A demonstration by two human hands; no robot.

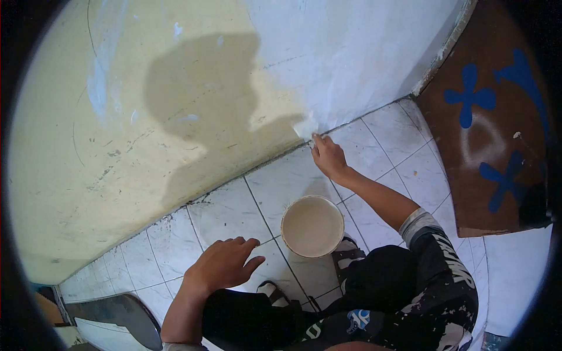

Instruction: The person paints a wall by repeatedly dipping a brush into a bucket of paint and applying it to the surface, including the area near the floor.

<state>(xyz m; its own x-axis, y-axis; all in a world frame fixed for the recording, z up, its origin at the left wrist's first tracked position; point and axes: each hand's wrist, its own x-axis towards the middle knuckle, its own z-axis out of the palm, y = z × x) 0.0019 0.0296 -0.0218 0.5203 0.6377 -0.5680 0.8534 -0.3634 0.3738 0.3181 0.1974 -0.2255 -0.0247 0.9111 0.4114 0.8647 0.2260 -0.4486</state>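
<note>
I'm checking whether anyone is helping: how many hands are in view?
2: the right hand grips a pale tool by the wall; the left hand, empty, is left of the bucket. None seems hidden.

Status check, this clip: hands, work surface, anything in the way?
Left hand empty, fingers loosely bent. Right hand grips a whitish tool at the lower wall. Wall part white, part yellow. Bucket on floor tiles, apparently not blocking.

Round bucket (314, 255) w/ pale liquid (313, 223), upright on flr (225, 207); white brush (305, 126) tilted nr btm edge of part-cream, part-white wall (333, 52).
</note>
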